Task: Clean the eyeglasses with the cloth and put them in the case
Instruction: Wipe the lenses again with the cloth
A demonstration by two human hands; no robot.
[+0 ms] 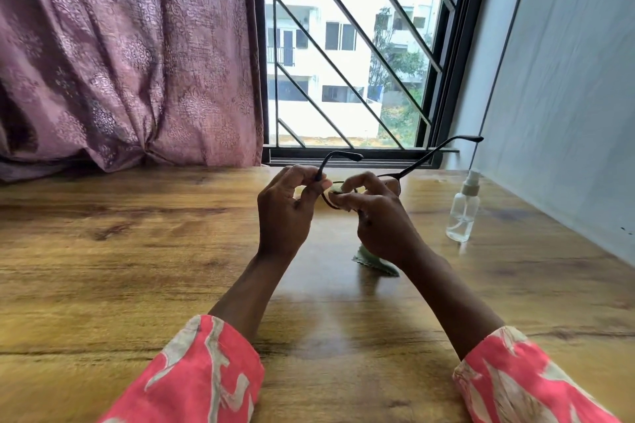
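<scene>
While both hands hold the eyeglasses (398,176) above the table (137,251), the frame's long axis runs left to right between them, temples pointing away toward the window (350,45). Left hand (285,213) pinches the left hinge end; right hand (378,220) apparently pinches the cloth (376,263) around a lens. Spray bottle (462,213) stands well right; no case is visible.

left hand (285,213): raised above the table, fingers curled, pinching at thumb and forefinger | right hand (378,216): raised beside it, nearly touching, fingertips pinched together | forearms: bare, angled inward | sleeves: pushed back to mid-forearm
</scene>
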